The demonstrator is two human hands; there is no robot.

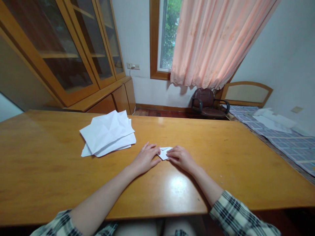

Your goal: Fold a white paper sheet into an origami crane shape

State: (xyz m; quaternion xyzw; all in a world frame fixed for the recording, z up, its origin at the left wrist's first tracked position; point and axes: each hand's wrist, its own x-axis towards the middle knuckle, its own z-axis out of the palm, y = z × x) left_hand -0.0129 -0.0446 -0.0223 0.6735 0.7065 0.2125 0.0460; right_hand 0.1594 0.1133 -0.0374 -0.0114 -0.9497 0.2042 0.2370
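A small folded piece of white paper (163, 154) lies on the wooden table (157, 193), its lower edge coming to a point. From the left, my left hand (147, 156) rests on the table with its fingers on the paper's left edge. My right hand (180, 158) presses its fingertips together on the paper's right side, so that part is covered. Both hands hold the paper between them, close to the table surface.
A stack of creased white paper sheets (108, 134) lies on the table to the left. Beyond the table are a glass-door cabinet (95, 91), a maroon armchair (206, 101), a pink curtain (211, 39) and a bed (275, 134) on the right.
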